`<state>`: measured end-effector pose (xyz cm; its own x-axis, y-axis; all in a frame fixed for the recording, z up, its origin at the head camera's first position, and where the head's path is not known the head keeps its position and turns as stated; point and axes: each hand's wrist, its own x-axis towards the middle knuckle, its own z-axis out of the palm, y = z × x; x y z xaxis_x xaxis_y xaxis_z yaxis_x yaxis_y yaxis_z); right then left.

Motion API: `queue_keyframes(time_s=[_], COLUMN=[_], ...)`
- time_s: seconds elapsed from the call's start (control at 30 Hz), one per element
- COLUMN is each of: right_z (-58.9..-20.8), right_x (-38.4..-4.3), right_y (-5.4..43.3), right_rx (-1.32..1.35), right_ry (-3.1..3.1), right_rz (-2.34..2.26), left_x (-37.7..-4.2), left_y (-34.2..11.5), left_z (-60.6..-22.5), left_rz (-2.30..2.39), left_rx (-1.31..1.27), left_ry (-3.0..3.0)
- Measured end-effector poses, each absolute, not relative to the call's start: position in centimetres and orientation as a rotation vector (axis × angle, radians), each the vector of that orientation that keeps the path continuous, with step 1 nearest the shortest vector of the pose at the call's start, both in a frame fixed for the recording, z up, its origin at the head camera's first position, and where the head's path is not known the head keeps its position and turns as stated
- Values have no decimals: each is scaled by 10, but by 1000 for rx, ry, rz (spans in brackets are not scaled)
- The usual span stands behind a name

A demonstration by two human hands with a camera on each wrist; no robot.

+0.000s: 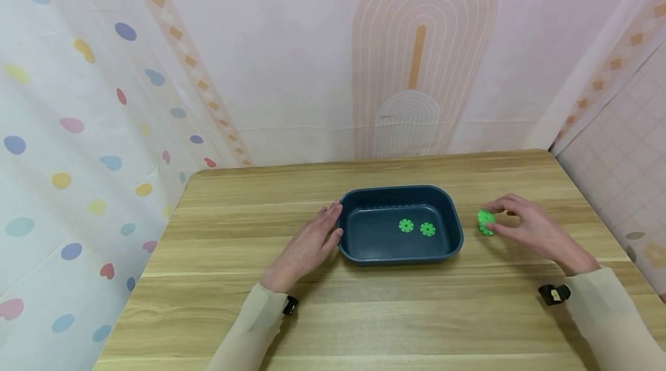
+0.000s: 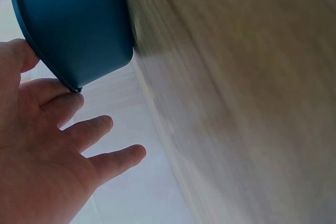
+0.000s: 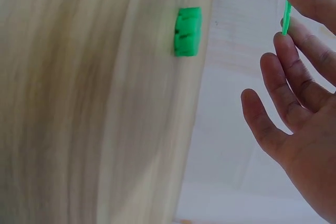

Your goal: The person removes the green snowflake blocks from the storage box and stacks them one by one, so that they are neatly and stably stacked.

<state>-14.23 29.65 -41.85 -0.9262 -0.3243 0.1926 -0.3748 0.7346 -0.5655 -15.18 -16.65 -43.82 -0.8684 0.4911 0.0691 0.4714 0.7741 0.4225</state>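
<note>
A dark blue rectangular basin [image 1: 364, 259] stands on the table, with two green notched plastic discs [image 1: 406, 225] lying flat on its floor. My left hand [image 1: 307, 247] touches the basin's left rim, fingers extended; the left wrist view shows the fingertips [image 2: 100, 121] spread beside the blue wall. To the right of the basin, my right hand [image 1: 531, 229] pinches one green disc [image 3: 286, 17] by its edges between thumb and fingers. Beneath it, a short stack of green discs [image 3: 188, 32] rests on the table, apart from the held one.
The wood-grain table [image 1: 234, 325] runs back to a patterned curtain [image 1: 291, 70] behind it. More curtain hangs at the left and right sides. A black strap-like device [image 1: 554, 295] sits at my right wrist, another [image 1: 290, 305] at my left.
</note>
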Motion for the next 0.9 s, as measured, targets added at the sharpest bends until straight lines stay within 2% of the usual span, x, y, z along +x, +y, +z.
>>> queue_keyframes(time_s=[0.9], right_z=[-431], right_x=[-152], right_y=[310], right_rx=[619], right_ry=[-2994], right_rz=[883], left_x=[-152], left_y=[-166], left_z=[-436], left_rz=[686], left_rx=[771], left_ry=[2905])
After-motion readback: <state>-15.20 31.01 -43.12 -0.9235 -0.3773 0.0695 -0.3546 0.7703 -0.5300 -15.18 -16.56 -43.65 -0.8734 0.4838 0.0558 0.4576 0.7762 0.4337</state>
